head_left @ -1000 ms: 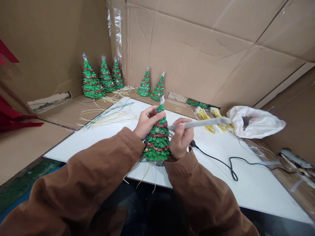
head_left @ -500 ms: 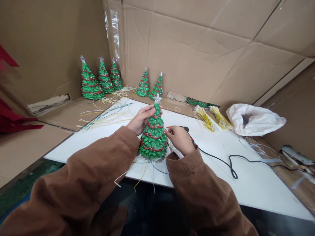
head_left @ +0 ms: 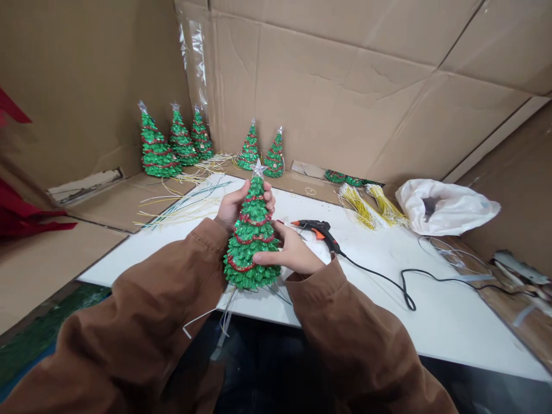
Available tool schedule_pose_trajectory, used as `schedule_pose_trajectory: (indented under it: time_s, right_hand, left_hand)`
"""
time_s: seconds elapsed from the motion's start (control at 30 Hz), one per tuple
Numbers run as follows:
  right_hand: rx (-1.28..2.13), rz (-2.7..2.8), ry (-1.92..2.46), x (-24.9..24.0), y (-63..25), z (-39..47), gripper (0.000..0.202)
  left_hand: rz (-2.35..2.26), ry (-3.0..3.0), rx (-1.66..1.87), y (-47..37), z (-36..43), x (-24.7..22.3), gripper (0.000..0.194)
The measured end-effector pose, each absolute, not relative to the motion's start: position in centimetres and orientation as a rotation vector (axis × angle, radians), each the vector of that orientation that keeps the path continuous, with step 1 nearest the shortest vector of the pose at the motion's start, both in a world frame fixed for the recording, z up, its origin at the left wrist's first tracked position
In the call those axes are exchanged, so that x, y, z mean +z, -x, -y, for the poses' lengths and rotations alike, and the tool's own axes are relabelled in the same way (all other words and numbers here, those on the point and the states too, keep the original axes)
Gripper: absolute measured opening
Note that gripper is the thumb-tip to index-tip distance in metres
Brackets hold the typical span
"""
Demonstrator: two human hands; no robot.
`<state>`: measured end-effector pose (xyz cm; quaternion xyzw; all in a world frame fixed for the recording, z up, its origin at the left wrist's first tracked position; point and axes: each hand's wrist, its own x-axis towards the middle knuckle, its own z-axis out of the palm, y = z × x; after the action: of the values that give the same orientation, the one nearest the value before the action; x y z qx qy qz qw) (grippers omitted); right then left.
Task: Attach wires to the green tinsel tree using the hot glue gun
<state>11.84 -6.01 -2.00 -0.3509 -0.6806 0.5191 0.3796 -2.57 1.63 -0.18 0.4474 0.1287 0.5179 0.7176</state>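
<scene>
Held upright in front of me is a small green Christmas tree (head_left: 253, 236) with red garlands and a clear star on top. My left hand (head_left: 233, 206) is wrapped round its upper part from behind, with fingertips showing on the right side. Low on the tree's right side, my right hand (head_left: 297, 250) grips it, thumb across the front and the other fingers partly hidden behind. Thin white, yellow and dark wires (head_left: 224, 319) hang from the base. Just beyond my right hand, a black and orange glue gun (head_left: 319, 231) lies on the white board (head_left: 379, 276).
Several finished-looking trees (head_left: 157, 146) stand along the cardboard walls at the back left. Loose wires (head_left: 185, 204) lie on the left. Wire bundles (head_left: 360, 204) and a white plastic bag (head_left: 446, 207) are at the back right. The glue gun's black cord (head_left: 407, 293) runs rightward.
The tree has shifted left and slightly toward me. My right hand has moved from beside the tree onto its lower right side, uncovering the glue gun.
</scene>
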Motion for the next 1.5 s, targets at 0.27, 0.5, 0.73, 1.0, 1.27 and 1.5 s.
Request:
schedule_pose_trajectory:
  time_s: [0.27, 0.5, 0.73, 1.0, 1.27, 1.5]
  right_hand:
    - [0.588, 1.626, 1.332, -2.1, -11.7, 6.0, 0.069]
    - [0.201, 1.609, 1.452, -3.2, -10.7, 6.2, 0.069]
    - [0.251, 1.557, 1.341, -3.0, -10.9, 6.2, 0.055]
    - [0.901, 1.555, 1.094, -3.7, -11.2, 4.9, 0.079]
    - [0.834, 1.617, 1.146, -3.9, -11.9, 4.1, 0.062]
    - [1.041, 1.519, 0.967, -3.9, -12.1, 3.7, 0.069]
  left_hand:
    - [-0.446, -1.108, 1.28, 1.8, -1.1, 0.8, 0.064]
    - [-0.446, -1.242, 1.318, 0.9, -0.5, 0.3, 0.046]
    - [-0.342, -1.159, 1.25, 1.2, -0.7, 0.2, 0.045]
    - [-0.335, -1.306, 1.142, 1.4, -0.3, -0.1, 0.049]
    - [-0.865, -1.565, 1.428, 3.4, -4.5, -0.9, 0.041]
    - [-2.318, -1.881, 0.783, 9.4, -8.2, -2.4, 0.023]
